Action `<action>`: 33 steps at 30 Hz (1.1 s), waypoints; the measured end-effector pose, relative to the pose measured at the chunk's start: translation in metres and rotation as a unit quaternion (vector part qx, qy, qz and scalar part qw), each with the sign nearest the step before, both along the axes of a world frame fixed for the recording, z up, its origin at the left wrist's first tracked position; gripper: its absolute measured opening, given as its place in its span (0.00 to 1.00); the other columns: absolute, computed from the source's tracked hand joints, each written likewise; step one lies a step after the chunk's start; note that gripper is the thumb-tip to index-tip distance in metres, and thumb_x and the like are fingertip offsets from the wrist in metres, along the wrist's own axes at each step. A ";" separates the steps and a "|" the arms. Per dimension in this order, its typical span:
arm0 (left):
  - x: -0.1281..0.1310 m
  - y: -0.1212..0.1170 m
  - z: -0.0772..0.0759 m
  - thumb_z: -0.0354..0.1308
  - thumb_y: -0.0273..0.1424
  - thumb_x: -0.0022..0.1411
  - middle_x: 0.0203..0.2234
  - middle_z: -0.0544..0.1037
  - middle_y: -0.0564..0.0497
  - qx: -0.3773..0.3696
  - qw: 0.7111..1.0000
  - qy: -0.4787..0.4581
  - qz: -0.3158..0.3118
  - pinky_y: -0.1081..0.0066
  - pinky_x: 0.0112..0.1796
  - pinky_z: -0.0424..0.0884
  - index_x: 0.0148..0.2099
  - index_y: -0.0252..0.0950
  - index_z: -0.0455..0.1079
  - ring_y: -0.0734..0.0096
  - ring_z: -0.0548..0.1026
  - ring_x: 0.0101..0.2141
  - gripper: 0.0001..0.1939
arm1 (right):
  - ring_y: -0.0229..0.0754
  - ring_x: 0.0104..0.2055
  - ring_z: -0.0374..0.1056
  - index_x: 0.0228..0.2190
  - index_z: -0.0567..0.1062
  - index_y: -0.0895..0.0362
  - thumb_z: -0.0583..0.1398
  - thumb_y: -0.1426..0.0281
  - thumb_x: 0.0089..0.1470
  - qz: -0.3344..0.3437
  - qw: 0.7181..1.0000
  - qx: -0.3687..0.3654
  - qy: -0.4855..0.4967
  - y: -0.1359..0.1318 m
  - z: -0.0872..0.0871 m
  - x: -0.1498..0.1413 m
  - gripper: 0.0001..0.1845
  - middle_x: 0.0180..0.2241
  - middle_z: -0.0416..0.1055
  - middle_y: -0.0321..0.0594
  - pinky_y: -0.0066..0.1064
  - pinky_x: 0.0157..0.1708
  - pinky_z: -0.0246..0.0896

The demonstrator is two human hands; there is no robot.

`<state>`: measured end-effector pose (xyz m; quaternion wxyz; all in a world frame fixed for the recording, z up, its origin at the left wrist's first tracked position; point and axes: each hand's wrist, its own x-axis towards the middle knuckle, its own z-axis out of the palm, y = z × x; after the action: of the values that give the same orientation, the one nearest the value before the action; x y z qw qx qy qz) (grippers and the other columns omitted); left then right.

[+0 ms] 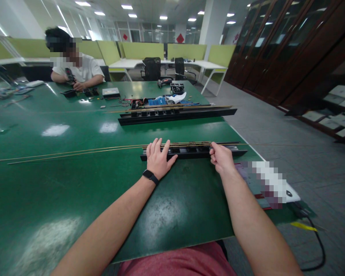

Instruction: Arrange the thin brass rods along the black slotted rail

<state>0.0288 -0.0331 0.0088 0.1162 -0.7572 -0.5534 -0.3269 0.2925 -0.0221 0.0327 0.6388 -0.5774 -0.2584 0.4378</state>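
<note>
A long black rail [186, 155] lies crosswise on the green table in front of me. Several thin brass-coloured rods [83, 150] run along its top and stick out far to the left. My left hand [157, 158] rests flat over the rail's left part, fingers spread, with a dark watch [150, 176] on the wrist. Toward the rail's right end, my right hand [220, 156] is closed, thumb and forefinger pinched at the rods' level. What sits between those fingertips is too small to make out.
A second black rail [178, 116] with rods and blue parts lies farther back. A person [76, 65] works across the green table [60, 184], holding a dark tool. A partly blurred white object [290, 194] is at the right edge, near a black cable [322, 245].
</note>
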 end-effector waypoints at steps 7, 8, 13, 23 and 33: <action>0.000 0.000 0.000 0.58 0.50 0.66 0.65 0.66 0.35 0.000 1.000 -0.003 -0.001 0.45 0.66 0.51 0.67 0.40 0.66 0.44 0.58 0.68 0.33 | 0.28 0.10 0.50 0.26 0.69 0.56 0.68 0.65 0.53 -0.027 1.000 0.002 0.010 0.001 0.002 0.002 0.14 0.16 0.65 0.30 0.19 0.07 0.38; 0.000 0.000 0.000 0.58 0.50 0.66 0.65 0.66 0.35 0.000 1.000 -0.001 0.000 0.45 0.67 0.51 0.67 0.39 0.66 0.44 0.58 0.68 0.33 | 0.28 0.10 0.51 0.26 0.69 0.56 0.67 0.66 0.54 -0.035 0.999 0.001 0.011 0.001 0.003 0.002 0.13 0.16 0.65 0.30 0.19 0.07 0.38; -0.001 0.000 0.000 0.58 0.50 0.66 0.65 0.66 0.35 -0.004 1.000 -0.002 -0.002 0.45 0.67 0.51 0.67 0.39 0.66 0.43 0.58 0.68 0.33 | 0.27 0.09 0.51 0.27 0.70 0.57 0.66 0.65 0.55 -0.039 0.999 -0.004 0.004 0.000 0.004 0.003 0.12 0.16 0.65 0.30 0.19 0.07 0.37; -0.001 0.001 -0.001 0.58 0.50 0.66 0.65 0.66 0.36 -0.003 1.000 -0.006 -0.002 0.45 0.67 0.51 0.67 0.40 0.66 0.44 0.58 0.68 0.34 | 0.28 0.09 0.50 0.27 0.69 0.56 0.67 0.64 0.55 -0.018 1.000 0.005 0.010 0.000 0.002 -0.001 0.14 0.16 0.65 0.30 0.19 0.07 0.37; -0.001 0.000 0.000 0.58 0.51 0.66 0.64 0.67 0.36 0.002 1.000 0.002 0.002 0.46 0.66 0.51 0.67 0.40 0.66 0.44 0.58 0.68 0.33 | 0.28 0.09 0.50 0.27 0.69 0.56 0.66 0.64 0.56 -0.016 1.000 -0.001 0.004 -0.001 0.004 -0.001 0.13 0.16 0.66 0.30 0.19 0.07 0.37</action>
<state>0.0278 -0.0329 0.0085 0.1194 -0.7562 -0.5544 -0.3264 0.2912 -0.0227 0.0366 0.6461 -0.5806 -0.2460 0.4300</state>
